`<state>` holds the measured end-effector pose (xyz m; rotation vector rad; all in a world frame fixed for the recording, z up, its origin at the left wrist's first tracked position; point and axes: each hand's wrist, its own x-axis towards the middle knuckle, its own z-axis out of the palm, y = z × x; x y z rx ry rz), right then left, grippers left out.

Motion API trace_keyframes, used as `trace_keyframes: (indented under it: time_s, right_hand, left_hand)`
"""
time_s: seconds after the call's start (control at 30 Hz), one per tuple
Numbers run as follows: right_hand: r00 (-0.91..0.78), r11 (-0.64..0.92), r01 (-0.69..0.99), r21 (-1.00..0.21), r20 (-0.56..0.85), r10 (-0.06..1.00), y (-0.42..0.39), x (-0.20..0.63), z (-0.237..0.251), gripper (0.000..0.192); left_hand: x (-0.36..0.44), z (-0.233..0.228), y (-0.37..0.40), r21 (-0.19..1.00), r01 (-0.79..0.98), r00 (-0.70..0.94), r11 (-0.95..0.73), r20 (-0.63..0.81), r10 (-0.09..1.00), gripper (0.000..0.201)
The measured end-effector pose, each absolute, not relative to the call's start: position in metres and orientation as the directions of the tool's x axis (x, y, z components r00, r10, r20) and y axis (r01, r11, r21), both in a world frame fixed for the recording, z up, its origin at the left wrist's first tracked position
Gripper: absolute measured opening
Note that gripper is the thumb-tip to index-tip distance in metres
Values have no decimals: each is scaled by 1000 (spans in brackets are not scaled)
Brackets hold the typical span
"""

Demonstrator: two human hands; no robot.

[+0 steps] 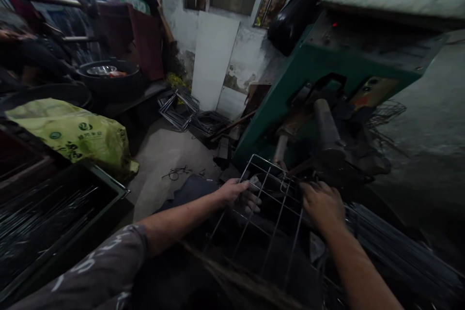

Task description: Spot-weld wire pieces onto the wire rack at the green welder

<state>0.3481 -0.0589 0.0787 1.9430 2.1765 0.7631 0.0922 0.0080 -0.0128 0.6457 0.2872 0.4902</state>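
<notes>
- Our left hand (pixel 238 193), at the centre of the frame, grips the left edge of a wire grid (pixel 279 213), thumb on top and fingers reaching underneath.
- Our right hand (pixel 323 203), right of centre, has its fingers curled at the grid's upper right corner; we cannot tell whether they close on the wire.
- Between our hands, the grid tilts through the lower centre of the frame, its far end close to the machine.
- Along the left edge, lower down, we see a dark crate (pixel 109 180) with thin metal rods (pixel 58 225) lying in it.
- Above the crate, a yellow-green printed sack (pixel 90 138) slumps; at the upper left, another person (pixel 32 51) shows dimly.
- Right of that person, a dark round tub (pixel 112 88) has a shiny metal bowl (pixel 101 70) in it, with a maroon box (pixel 147 41) just behind.
- Left of centre, we see rectangular wire frames (pixel 178 110) piled on the floor, near a white panel (pixel 214 60) leaning against the wall.
- At the upper right, a green machine (pixel 278 80) stands slanted before us.
- Toward the lower right corner lies a bundle of long rods (pixel 395 244).
</notes>
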Motion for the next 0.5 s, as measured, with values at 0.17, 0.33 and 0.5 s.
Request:
trace_keyframes:
  time_s: [0.17,0.33,0.5]
  right_hand:
    - [-137,30,895,444,210,968,-54,351,81,30]
    - [-124,27,902,431,199,972,-53,350,82,29]
    - [-132,78,945,317,152,979,-52,348,88,33]
  left_hand:
    - [100,-11,13,636,-358,849,684,-83,522,54]
    - [101,-6,12,640,-339,847,690,-112,520,52]
    - [101,-1,7,654,-364,830,663,-95,550,44]
